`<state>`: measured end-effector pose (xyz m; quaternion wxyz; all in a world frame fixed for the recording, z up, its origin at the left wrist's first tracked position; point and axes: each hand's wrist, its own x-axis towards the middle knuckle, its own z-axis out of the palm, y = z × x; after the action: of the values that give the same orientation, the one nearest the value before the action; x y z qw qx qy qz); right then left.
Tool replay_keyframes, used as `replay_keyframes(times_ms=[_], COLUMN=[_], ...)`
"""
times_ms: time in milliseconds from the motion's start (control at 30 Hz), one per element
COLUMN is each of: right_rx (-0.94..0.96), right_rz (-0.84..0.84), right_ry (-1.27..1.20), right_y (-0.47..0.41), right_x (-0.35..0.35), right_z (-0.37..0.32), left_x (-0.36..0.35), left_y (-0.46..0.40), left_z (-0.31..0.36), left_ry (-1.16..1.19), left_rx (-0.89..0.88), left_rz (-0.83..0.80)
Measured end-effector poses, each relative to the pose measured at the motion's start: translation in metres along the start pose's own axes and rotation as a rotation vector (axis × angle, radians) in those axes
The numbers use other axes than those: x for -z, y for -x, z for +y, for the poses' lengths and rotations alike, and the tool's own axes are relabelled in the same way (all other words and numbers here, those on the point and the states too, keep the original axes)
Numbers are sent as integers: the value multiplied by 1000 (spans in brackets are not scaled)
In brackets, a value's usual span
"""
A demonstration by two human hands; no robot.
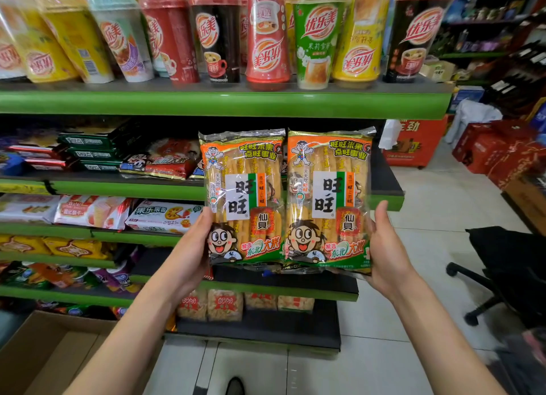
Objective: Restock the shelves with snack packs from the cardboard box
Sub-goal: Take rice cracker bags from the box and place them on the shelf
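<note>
Two orange-and-green rice cracker packs stand upright side by side in front of the green shelves. My left hand grips the lower left edge of the left pack. My right hand holds the lower right edge of the right pack. Both packs hover level with the second shelf, whose right end behind them looks dark and bare. The open cardboard box sits at the lower left on the floor, its inside showing only brown card.
Tall milk tea cups line the top shelf. Biscuit and snack packs fill the left of the lower shelves. Bagged snacks lie on the bottom shelf. A black office chair and red cartons stand on the right.
</note>
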<state>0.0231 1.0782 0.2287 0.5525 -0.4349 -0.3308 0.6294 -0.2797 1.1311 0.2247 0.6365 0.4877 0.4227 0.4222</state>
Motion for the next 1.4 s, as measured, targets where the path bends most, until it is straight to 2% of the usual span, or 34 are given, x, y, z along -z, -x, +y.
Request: replay_keyframes(times_ms=[267,567,733,833,900,1033,1200,1400], right_rx=[-2,-19,-45,-40,-45,6,32,117], right_rz=[10,5,13,7,4,31,177,343], right_ry=[-5,-3,-25,-27,16,186,154,132], right_y=[-1,-4,-6,-6,-5,-10,-13,-49], right_x=[1,5,9,11,11,23,51,84], right_z=[1,3,5,6,8,16,2,-50], left_x=[-3,-6,-7,-8,-13,-25,-20,-19], left_y=[-1,-3,-5,-5,-8,-18,-27,-33], left_z=[2,1,-4,-6,-7,-10,-11,-6], left_ry=[48,38,27,3,-88,-79,-12,37], left_rx=[65,60,69,27,-10,22,57,48], left_rz=[64,83,65,-22,-58,24,55,61])
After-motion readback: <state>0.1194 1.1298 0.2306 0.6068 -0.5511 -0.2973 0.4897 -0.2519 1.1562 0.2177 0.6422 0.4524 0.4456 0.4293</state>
